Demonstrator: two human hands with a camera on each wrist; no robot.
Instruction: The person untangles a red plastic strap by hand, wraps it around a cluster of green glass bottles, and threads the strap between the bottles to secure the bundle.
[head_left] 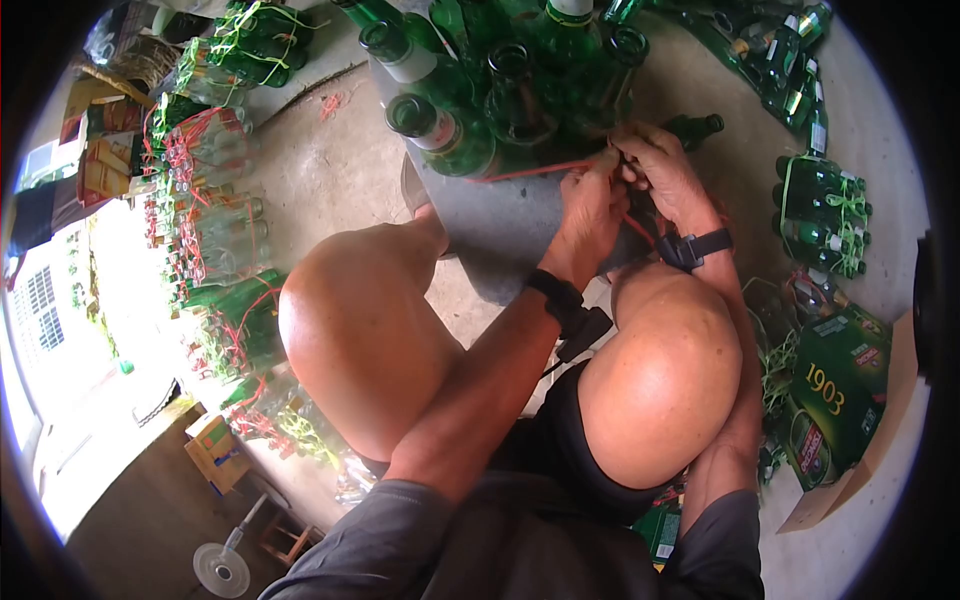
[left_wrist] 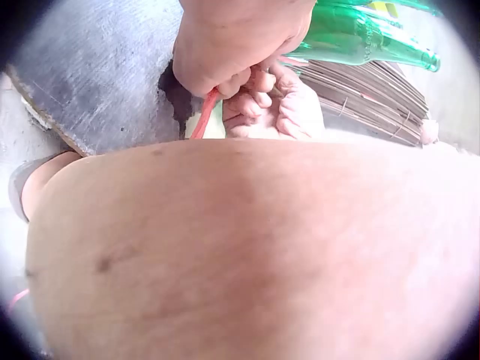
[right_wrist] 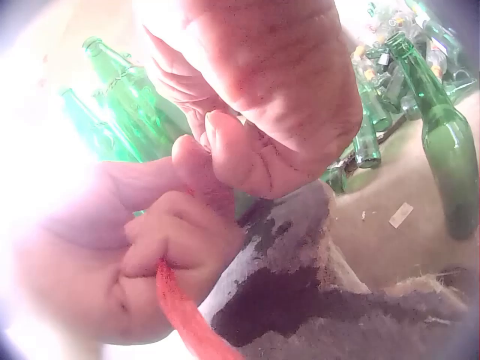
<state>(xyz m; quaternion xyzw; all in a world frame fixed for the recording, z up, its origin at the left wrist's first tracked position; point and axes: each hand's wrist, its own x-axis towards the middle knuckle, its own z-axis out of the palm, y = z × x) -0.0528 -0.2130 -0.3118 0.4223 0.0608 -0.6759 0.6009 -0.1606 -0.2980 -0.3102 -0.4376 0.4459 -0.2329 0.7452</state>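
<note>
Green glass bottles (head_left: 520, 95) stand close together on a grey block (head_left: 500, 225), with a red strip (head_left: 535, 172) around their near side. At the block's right corner both hands meet. The left hand (head_left: 590, 205) has its fingers curled round the red strip, whose tail (right_wrist: 187, 319) hangs from its fist in the right wrist view. The right hand (head_left: 665, 175) pinches at the strip beside the left fingertips; the pinched part is mostly hidden between the fingers. In the left wrist view a knee covers the lower half.
Tied bundles of bottles (head_left: 215, 240) line the left side, and another green bundle (head_left: 822, 215) lies at right. A green carton (head_left: 840, 385) sits at lower right. One loose green bottle (right_wrist: 446, 142) lies beyond the block. Both knees flank the block's near side.
</note>
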